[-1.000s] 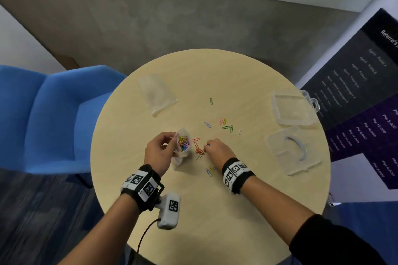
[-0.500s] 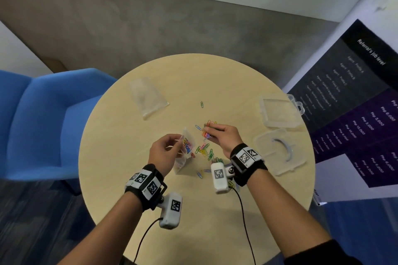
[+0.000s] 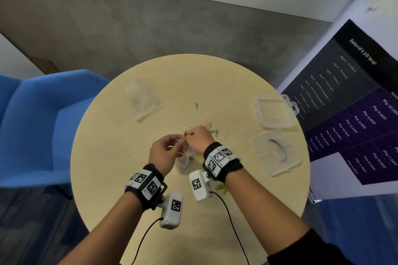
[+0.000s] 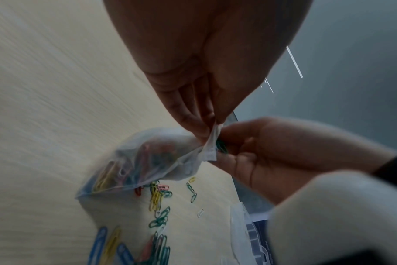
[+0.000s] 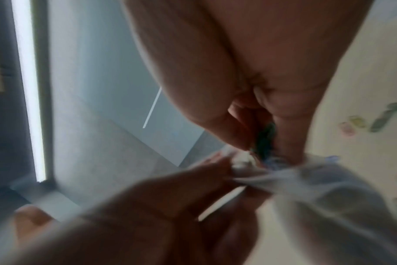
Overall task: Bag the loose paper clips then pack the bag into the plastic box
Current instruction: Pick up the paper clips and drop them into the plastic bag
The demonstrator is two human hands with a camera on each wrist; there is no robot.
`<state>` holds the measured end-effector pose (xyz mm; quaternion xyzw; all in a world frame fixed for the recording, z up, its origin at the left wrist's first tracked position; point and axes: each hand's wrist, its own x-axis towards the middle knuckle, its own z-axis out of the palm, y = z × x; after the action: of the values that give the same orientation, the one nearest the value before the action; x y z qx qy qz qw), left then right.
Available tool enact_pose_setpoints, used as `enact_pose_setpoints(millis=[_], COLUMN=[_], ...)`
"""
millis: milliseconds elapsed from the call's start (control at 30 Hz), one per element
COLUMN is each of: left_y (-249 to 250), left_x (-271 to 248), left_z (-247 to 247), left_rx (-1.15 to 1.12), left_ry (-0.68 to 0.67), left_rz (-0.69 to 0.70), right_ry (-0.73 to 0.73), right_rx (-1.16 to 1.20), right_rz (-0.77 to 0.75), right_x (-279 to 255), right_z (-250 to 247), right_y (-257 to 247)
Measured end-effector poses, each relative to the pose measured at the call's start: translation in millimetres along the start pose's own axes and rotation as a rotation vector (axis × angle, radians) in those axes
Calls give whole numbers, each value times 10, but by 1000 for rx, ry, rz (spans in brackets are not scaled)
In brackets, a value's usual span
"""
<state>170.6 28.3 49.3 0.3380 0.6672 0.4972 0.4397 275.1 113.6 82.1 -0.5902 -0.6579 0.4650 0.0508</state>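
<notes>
My left hand (image 3: 179, 138) pinches the rim of a small clear bag (image 3: 183, 160) that hangs to the table, partly filled with coloured paper clips (image 4: 134, 166). My right hand (image 3: 189, 135) is at the bag's mouth and pinches a few green clips (image 4: 221, 146) between thumb and fingers. The right wrist view shows those green clips (image 5: 266, 138) just above the bag's opening (image 5: 249, 172). Loose clips (image 3: 213, 130) lie beyond my hands, one green clip (image 3: 196, 105) lies farther back, and more lie under my right wrist (image 3: 221, 188). The clear plastic box (image 3: 273, 114) lies open at the right.
The round wooden table (image 3: 237, 221) has a second empty clear bag (image 3: 142, 99) at its back left. The box's other clear half (image 3: 276, 154) lies near the right edge. A blue chair (image 3: 32, 127) stands left, a dark banner (image 3: 355, 103) right.
My right hand gathered clips from the table beyond the bag, then carried them left to the bag's mouth. The left hand has kept hold of the bag's rim.
</notes>
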Motion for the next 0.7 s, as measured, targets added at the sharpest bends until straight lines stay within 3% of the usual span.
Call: enact_pose_setpoints(millis=[133,267,400,467,567,633,700], left_y=[16,63,58,56,49,37,28], left_x=[54,97,128,134,147,149,149], left_z=[8,14,-26,-62,-152,-247,-360], left_rx=[-27,-29,-20,-20,-37,-38,-33], left_ry=[20,15,3,-4,17,36,62], left_rz=[-5,2,-1,-3,-23,-30,-39], right_ry=[-97,-17,-36,-119,-151,-44,135], right_rx=[-222,-457,-511,-413,-8,231,140], right_rz=[-27,-81,-171,-262,-284,-232,-210], right_x=[7,45,57,75,174,356,648], right_z=[36,19,-59,-141,-318,-426,-498], right_y=[-180,-204,-167,-103,24,127,241])
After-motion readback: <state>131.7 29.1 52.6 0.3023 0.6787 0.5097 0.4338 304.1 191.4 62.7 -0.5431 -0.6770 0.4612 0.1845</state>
